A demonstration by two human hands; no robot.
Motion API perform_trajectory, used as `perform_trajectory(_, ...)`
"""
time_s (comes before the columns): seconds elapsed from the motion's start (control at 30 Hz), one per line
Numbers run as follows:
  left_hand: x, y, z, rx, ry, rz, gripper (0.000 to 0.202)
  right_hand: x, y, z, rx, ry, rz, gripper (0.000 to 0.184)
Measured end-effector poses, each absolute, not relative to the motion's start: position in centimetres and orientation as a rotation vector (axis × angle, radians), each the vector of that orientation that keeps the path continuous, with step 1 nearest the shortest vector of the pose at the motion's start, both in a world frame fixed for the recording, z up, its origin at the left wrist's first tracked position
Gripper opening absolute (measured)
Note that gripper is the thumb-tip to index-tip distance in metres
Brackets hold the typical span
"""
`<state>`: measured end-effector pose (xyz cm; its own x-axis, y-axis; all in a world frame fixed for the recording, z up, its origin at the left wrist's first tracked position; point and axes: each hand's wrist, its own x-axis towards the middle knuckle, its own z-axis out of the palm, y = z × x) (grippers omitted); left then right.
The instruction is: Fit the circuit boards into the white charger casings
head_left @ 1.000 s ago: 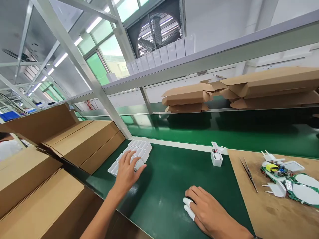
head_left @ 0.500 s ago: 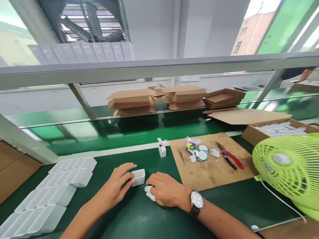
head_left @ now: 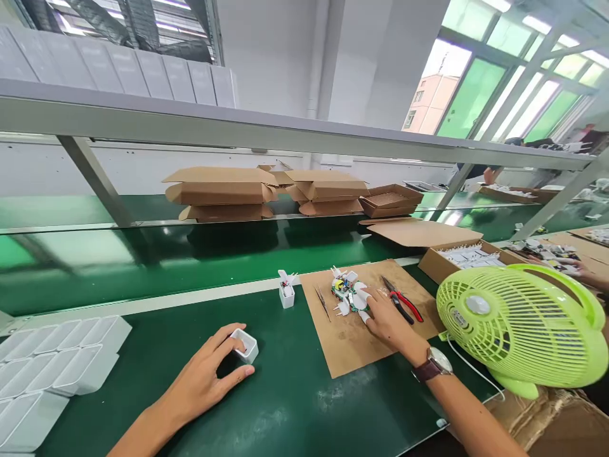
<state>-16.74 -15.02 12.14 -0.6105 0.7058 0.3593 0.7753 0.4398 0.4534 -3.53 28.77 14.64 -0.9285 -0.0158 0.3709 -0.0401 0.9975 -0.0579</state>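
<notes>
A small white open-topped plastic box (head_left: 249, 343) stands on the green bench. My left hand (head_left: 207, 367) holds it lightly, the fingers at its left side and rim and the thumb low at its front. My right hand (head_left: 392, 322) is stretched over the brown board, fingers apart, white covers on some fingertips. Those fingertips are at a cluster of circuit boards (head_left: 341, 287) with white plugs and wires, partly hidden by the hand; whether they touch it I cannot tell. Farther back, another white box (head_left: 287, 297) has a white plug piece and wires sticking out.
Tweezers (head_left: 322, 303) and red-black pliers (head_left: 404, 301) lie on the brown board (head_left: 340, 355). At right stands a green fan (head_left: 514, 324), with a carton of white parts (head_left: 469, 257) behind it. Rows of white boxes (head_left: 61, 362) fill the left. Folded cartons (head_left: 221, 193) sit at the back.
My right hand has moved right, from beside the small box to the circuit boards. My left hand stays at the box, its thumb now spread lower. The view has turned to the right.
</notes>
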Motion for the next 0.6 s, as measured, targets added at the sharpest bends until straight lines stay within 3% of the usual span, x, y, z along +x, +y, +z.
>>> perform_trajectory(0.2, -16.4, -15.8, 12.2, -1.200, -2.590, -1.010, 0.021, -2.5, 27.7, 16.1, 0.012, -2.680, 0.140, 0.030)
perform_trajectory(0.43, -16.2, -15.3, 12.3, -1.198, -2.578, -1.091, 0.023, -3.7, 22.3, 18.9, 0.184, -2.505, 0.950, 0.051)
perform_trajectory(0.6, -16.0, -15.3, 12.2, -1.159, -2.492, -1.113, 0.029, -7.0, 15.6, 18.4, 0.526, -2.705, 0.810, 0.062)
